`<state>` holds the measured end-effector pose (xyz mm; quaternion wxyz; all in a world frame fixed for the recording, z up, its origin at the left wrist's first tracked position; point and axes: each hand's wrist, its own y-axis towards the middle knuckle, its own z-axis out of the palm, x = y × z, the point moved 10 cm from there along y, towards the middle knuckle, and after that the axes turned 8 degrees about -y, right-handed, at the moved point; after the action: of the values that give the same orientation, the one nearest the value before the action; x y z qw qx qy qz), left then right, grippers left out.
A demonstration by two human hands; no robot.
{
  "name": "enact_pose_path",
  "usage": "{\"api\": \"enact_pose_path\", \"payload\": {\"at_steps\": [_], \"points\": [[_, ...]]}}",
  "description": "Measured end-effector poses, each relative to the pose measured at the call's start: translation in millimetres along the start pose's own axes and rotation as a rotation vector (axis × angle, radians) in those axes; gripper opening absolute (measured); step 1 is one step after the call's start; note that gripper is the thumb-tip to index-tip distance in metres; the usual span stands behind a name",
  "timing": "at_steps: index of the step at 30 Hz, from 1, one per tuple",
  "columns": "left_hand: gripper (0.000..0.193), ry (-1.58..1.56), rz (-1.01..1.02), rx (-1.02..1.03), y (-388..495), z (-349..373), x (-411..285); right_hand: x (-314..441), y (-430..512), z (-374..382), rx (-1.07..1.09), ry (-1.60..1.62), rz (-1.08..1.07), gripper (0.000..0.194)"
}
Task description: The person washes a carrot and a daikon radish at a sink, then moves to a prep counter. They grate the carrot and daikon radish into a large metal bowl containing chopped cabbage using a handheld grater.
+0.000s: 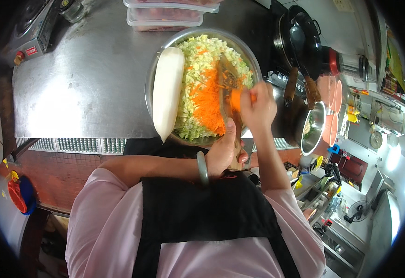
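Observation:
My left hand [223, 151] grips the lower end of a wooden grater board [225, 104], which leans over a large metal bowl [150, 100]. In my right hand [260, 104] is a piece of carrot [236, 99], held against the grater's face; the hand is slightly blurred. Orange carrot shreds [207, 104] lie in a heap to the left of the board, on top of chopped pale green cabbage [202, 52] in the bowl. A whole peeled white radish [168, 92] rests along the bowl's left side, its pointed tip over the near rim.
Lidded plastic containers [164, 15] stand stacked behind the bowl on the steel worktop [101, 87]. Right of the bowl are dark pans [298, 41] with wooden handles, a blender [352, 66] and a smaller metal bowl [313, 128]. A portable gas stove [32, 38] and a glass jar [72, 11] stand far left.

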<state>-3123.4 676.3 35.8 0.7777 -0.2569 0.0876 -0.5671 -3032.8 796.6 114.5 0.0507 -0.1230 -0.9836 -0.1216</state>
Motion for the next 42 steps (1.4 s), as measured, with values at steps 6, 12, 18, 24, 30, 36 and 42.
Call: {"api": "enact_pose_path", "payload": {"at_steps": [6, 12, 18, 24, 30, 36, 42], "points": [[0.069, 0.045, 0.026, -0.022, 0, -11, 2, -8, 35, 48, -0.027, -0.118, 0.101, 0.015], [0.069, -0.008, 0.039, -0.081, -2, -11, 1, -10, 61, 57, 0.001, -0.084, 0.086, 0.017], [0.065, -0.012, 0.082, -0.038, 0, -8, -6, 12, -15, -4, -0.089, 0.019, -0.001, 0.014], [0.060, -0.037, 0.038, -0.041, -1, -8, -2, -26, 71, 87, 0.032, -0.136, 0.129, 0.019], [0.061, -0.020, 0.010, -0.038, -7, -4, -9, 15, 24, 14, 0.039, 0.030, 0.002, 0.016], [0.062, -0.011, 0.024, -0.041, -1, -9, -7, 0, 46, 50, -0.037, -0.041, 0.070, 0.018], [0.064, 0.005, -0.022, -0.039, -4, -8, -7, -21, 77, 88, 0.078, -0.024, 0.143, 0.020]]}}
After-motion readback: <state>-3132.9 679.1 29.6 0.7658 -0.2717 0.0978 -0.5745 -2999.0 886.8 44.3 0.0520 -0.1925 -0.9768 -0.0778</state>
